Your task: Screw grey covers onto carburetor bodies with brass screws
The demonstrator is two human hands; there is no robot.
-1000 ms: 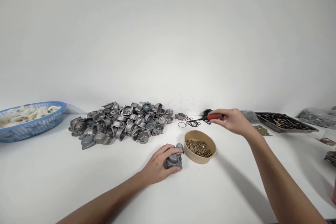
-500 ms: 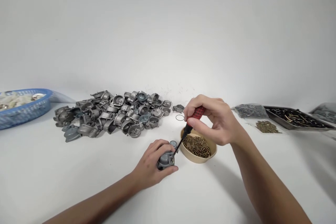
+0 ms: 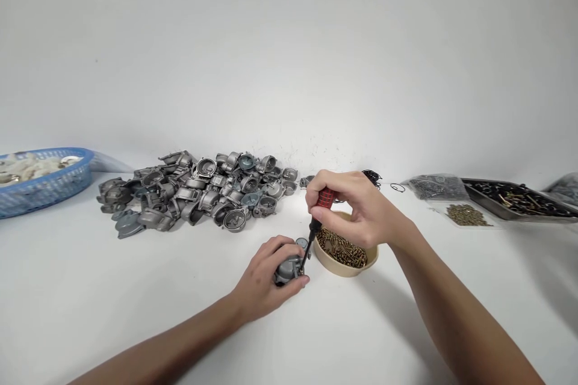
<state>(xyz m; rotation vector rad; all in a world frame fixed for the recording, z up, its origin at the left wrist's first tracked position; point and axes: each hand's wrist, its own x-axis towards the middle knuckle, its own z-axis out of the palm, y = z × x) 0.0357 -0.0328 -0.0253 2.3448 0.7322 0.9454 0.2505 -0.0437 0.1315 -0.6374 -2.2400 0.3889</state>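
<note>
My left hand [image 3: 267, 277] grips a grey metal housing [image 3: 287, 269] on the white table, its fingers curled over the top and the thumb along the near side. A screwdriver [image 3: 326, 198] with a red and black handle is held in my right hand [image 3: 350, 207]. The shaft slants down to the left, and its tip meets the right side of the housing. Just right of the housing stands a cream bowl [image 3: 336, 266] of brass-coloured screws, partly covered by my right hand.
A heap of grey metal parts [image 3: 208, 189] lies at the back left, beside a blue basket [image 3: 67, 179]. Black rings [image 3: 372, 177] lie behind my right hand. Further right are a plastic bag [image 3: 438, 186], small brass pieces [image 3: 466, 215] and a dark tray [image 3: 492, 207].
The screwdriver and my right hand have moved slightly left and now stand more upright, with the tip lower on the housing. The whole view has shifted a little.
</note>
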